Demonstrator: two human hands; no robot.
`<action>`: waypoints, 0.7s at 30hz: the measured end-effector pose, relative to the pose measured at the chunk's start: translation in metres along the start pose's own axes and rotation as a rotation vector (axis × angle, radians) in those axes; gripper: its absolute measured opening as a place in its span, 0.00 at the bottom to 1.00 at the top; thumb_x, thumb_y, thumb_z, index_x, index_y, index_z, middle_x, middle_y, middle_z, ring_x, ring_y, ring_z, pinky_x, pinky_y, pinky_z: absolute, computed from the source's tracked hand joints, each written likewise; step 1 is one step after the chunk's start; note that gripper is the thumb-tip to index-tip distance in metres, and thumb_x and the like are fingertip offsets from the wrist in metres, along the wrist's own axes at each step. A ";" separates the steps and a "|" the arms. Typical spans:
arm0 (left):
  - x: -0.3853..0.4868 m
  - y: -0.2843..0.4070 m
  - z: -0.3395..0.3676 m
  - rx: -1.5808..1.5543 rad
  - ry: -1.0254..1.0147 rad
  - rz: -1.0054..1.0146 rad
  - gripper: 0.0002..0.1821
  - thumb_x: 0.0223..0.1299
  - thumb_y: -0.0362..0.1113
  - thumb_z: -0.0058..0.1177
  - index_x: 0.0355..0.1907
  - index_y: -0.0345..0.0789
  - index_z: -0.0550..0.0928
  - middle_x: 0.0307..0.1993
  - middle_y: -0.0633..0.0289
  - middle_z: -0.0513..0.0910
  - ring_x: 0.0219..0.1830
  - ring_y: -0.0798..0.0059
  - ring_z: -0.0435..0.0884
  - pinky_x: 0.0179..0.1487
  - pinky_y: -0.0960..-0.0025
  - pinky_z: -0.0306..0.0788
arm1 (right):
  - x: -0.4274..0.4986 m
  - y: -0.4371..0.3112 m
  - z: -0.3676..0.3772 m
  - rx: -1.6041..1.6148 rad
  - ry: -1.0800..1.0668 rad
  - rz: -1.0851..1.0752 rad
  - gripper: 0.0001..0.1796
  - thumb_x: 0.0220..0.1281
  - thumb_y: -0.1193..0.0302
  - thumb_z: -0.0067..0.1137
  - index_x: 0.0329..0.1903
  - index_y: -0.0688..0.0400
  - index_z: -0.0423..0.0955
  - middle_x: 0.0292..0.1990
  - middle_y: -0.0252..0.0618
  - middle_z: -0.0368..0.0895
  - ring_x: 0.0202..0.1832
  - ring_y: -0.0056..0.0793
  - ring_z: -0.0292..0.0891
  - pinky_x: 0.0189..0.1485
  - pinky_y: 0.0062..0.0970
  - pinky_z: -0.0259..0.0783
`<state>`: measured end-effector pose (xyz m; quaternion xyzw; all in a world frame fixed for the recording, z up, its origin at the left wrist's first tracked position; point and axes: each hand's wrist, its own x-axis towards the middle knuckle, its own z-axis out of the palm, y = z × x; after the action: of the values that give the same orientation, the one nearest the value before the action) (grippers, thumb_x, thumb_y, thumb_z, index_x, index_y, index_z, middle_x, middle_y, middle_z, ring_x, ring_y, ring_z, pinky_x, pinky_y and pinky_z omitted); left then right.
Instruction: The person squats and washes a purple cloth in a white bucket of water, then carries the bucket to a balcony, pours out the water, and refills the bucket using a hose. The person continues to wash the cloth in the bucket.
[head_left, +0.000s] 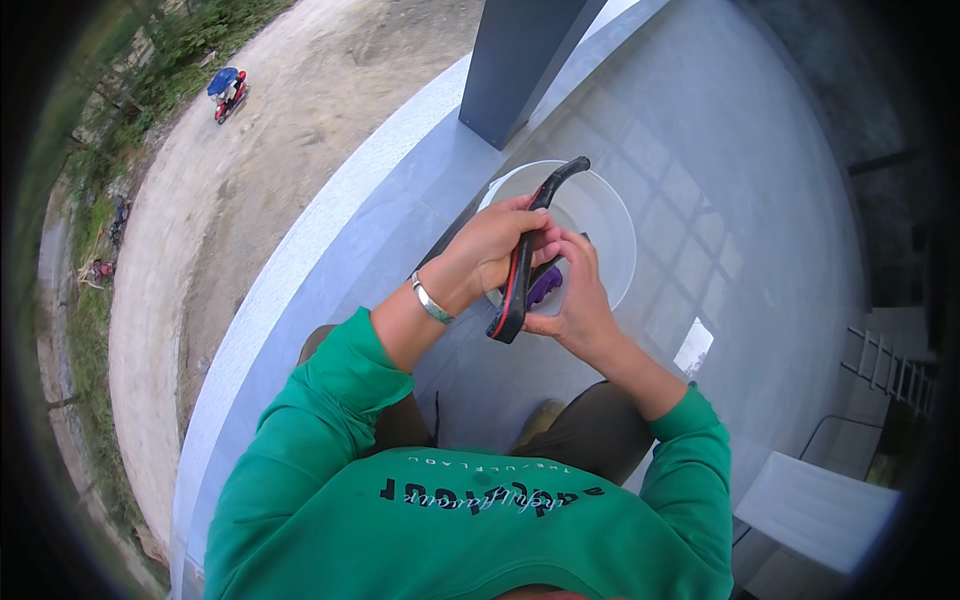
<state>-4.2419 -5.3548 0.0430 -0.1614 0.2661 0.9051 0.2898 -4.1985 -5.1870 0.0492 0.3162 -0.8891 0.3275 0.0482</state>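
My left hand (495, 240) grips a long black object (516, 289) with a red stripe along its side and bent ends; its exact kind cannot be told. The thumb of my right hand (585, 296) touches near its lower end, and the fingertips of that hand meet a thinner dark part of it beside my left fingers. Below the hands stands a round whitish bucket (619, 225) on the grey floor. Purple cloth (546, 287) shows inside the bucket, partly hidden by the hands and the black object.
A dark square post (517, 67) rises just beyond the bucket, by the pale floor edge (360, 195). Outside runs a dirt road (262, 150) with a rider on a red scooter (231, 97) under a blue cover. A metal ladder (889, 367) and white panel (817, 510) are at right.
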 end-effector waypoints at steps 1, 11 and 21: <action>0.002 0.000 0.007 -0.033 0.020 -0.005 0.11 0.67 0.29 0.44 0.50 0.29 0.69 0.34 0.57 0.78 0.35 0.73 0.79 0.41 0.70 0.80 | -0.001 -0.008 -0.001 -0.011 0.123 -0.003 0.54 0.26 0.57 0.79 0.59 0.65 0.60 0.63 0.54 0.56 0.61 0.54 0.59 0.62 0.42 0.60; 0.013 -0.005 0.051 -0.117 0.018 -0.098 0.10 0.69 0.36 0.40 0.40 0.34 0.76 0.37 0.60 0.76 0.38 0.73 0.75 0.43 0.70 0.72 | 0.009 -0.013 -0.053 -0.164 0.026 -0.384 0.40 0.27 0.74 0.74 0.54 0.46 0.72 0.62 0.47 0.61 0.63 0.52 0.62 0.58 0.41 0.68; -0.002 -0.036 -0.024 1.685 -0.130 0.317 0.21 0.60 0.36 0.51 0.55 0.30 0.72 0.48 0.47 0.76 0.51 0.52 0.75 0.55 0.60 0.69 | 0.030 -0.001 -0.101 0.420 0.439 -0.005 0.13 0.72 0.72 0.42 0.53 0.64 0.64 0.48 0.48 0.76 0.50 0.33 0.77 0.51 0.28 0.75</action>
<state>-4.2152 -5.3446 0.0104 0.1989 0.8515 0.4429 0.1978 -4.2337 -5.1416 0.1378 0.2432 -0.7695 0.5644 0.1736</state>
